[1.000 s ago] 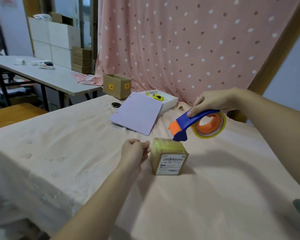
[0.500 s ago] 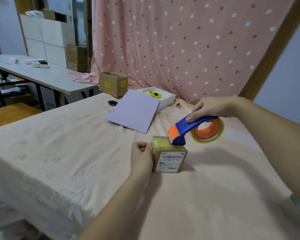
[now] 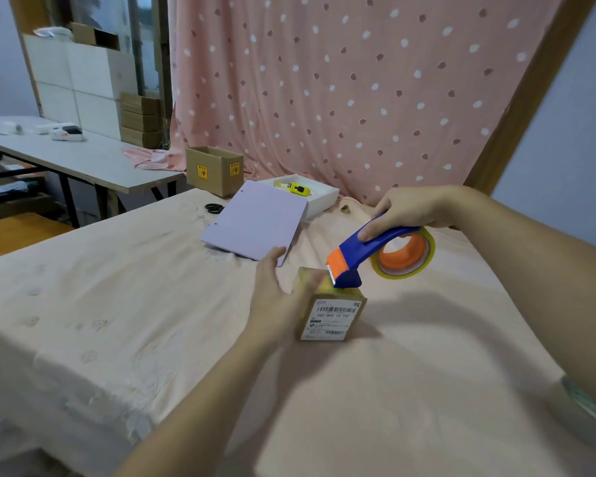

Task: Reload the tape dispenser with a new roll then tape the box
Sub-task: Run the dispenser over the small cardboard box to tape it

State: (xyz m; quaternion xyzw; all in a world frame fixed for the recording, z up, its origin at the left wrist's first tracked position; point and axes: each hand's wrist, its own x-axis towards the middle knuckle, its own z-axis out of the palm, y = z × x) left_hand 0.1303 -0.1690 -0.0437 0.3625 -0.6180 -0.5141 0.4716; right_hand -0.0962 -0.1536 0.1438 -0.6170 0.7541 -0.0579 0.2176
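Box (image 3: 329,304) taping is the step in hand, judging by the loaded dispenser poised over the carton, so the reload looks done. Broadest of all is the bench (image 3: 117,304), draped in a peach cloth and filling the lower frame; it carries everything and gives the carton a flat seat to be pressed against. At centre-top of the cloth a lilac sheet (image 3: 255,220) leans on a white tray (image 3: 319,197), parked well apart from the work, probably to keep the middle free. The right hand (image 3: 412,210), right of centre, grasps the blue handle of the tape dispenser (image 3: 375,251) with its fingers wrapped over the top, tilting the tool so the orange serrated end comes down on the carton's top, touching or nearly so; that angle suits laying tape flat. The left hand (image 3: 272,297), at centre, lies against the carton's left side with fingers loosely spread rather than clenched, apparently bracing it so the pull of the tape will not drag it. Smallest is the box itself, just right of centre, standing upright on the cloth with its barcode label facing the camera.
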